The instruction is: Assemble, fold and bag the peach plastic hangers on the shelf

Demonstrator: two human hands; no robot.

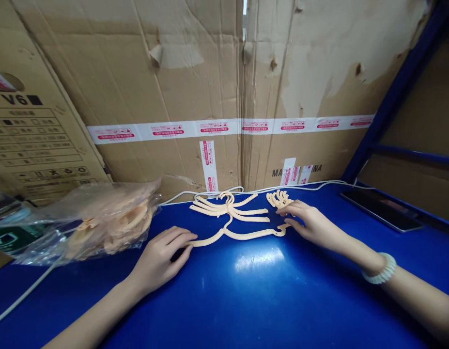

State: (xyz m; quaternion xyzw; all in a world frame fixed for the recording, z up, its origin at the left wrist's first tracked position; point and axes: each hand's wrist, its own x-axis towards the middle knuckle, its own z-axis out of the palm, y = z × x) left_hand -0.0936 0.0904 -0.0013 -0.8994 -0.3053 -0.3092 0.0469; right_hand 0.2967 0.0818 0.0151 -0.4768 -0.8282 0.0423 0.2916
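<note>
A beige plastic clothes hanger [248,236] lies on the blue table, its hook pointing away from me. My left hand [162,254] pinches its left end between thumb and fingers. At the hanger's right end sits a small beige hooked piece [281,230], touching or joined to the arm tip. My right hand [309,220] has its thumb and fingers at that piece; the exact grip is partly hidden. Just behind the right fingertips is a small pile of curved beige pieces [277,198]. Several more beige hangers [227,208] lie stacked behind the front one.
A clear plastic bag [111,223] of beige parts lies at left. A dark phone [382,209] rests at right. A white cable [318,185] runs along the back, before taped cardboard boxes [180,92]. A blue metal frame [387,92] rises at right.
</note>
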